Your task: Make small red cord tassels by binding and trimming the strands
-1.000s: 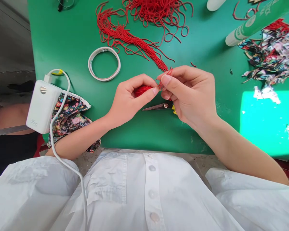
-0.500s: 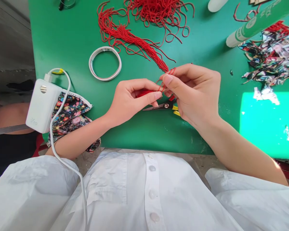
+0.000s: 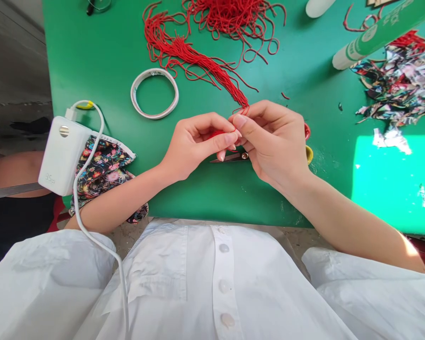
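Observation:
Pinched between the thumb and fingers of my left hand (image 3: 201, 144) is a small bundle of red cord (image 3: 217, 134). My right hand (image 3: 274, 141) is closed at the fingertips on red cord too, right against the left fingers. A thin loop of cord (image 3: 245, 111) shows above the right thumb. Just beyond my hands lies a longer hank of red cords (image 3: 212, 66), its narrow end close to the right fingers. Scissors (image 3: 230, 157) rest on the table beneath my hands, their handles mostly covered by the right hand.
A larger heap of red cord (image 3: 230, 16) sits at the back. To the left are a tape roll (image 3: 133, 97), a white power bank (image 3: 60, 156) with a cable and floral fabric (image 3: 106, 158). Fabric scraps (image 3: 407, 85) and a green-and-white tube (image 3: 371, 35) lie right.
My right hand has moved left and slightly down, against the left fingertips. The scissors' handles are now more covered, and a short red cord snippet shows beyond the right hand.

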`<state>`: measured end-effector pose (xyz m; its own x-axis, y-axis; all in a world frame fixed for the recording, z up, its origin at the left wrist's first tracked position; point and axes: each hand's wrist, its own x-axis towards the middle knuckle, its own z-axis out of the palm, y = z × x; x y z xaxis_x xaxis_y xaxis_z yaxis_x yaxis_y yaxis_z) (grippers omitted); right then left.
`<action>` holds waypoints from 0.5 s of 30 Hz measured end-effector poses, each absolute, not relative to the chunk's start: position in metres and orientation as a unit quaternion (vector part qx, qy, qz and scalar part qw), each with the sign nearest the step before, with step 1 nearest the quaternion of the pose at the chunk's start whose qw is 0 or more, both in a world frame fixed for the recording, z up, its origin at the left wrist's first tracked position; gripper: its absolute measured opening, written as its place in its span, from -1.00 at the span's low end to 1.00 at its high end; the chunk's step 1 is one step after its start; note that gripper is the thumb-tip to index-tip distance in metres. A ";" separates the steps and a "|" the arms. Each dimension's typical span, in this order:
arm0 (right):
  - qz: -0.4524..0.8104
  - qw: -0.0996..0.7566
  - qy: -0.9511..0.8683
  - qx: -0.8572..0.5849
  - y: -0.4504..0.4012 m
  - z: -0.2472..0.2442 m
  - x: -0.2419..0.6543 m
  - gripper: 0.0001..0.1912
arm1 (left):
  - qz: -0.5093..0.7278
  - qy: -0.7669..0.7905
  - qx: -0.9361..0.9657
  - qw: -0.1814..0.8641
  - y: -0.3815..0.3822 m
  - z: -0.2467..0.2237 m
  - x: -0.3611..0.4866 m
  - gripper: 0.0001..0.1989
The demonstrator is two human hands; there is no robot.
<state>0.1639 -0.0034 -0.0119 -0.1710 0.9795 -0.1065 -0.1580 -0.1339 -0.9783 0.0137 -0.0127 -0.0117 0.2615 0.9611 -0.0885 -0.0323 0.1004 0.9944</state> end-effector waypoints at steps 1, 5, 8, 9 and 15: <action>0.609 0.467 -0.466 -0.440 -0.003 -0.012 0.164 -0.74 | 0.415 0.444 0.520 0.600 -0.012 -0.011 0.014 -0.60; 0.630 0.470 -0.457 -0.417 0.002 -0.009 0.168 -0.71 | 0.403 0.450 0.497 0.624 -0.010 -0.010 0.012 -0.56; 0.630 0.456 -0.455 -0.434 0.005 -0.006 0.172 -0.67 | 0.411 0.452 0.478 0.631 -0.008 -0.011 0.010 -0.55; 0.635 0.452 -0.443 -0.443 0.006 -0.005 0.173 -0.66 | 0.414 0.453 0.475 0.631 -0.007 -0.011 0.010 -0.54; 0.696 0.446 -0.351 -0.439 0.007 0.001 0.175 -0.66 | 0.404 0.456 0.485 0.628 -0.008 -0.007 0.010 -0.52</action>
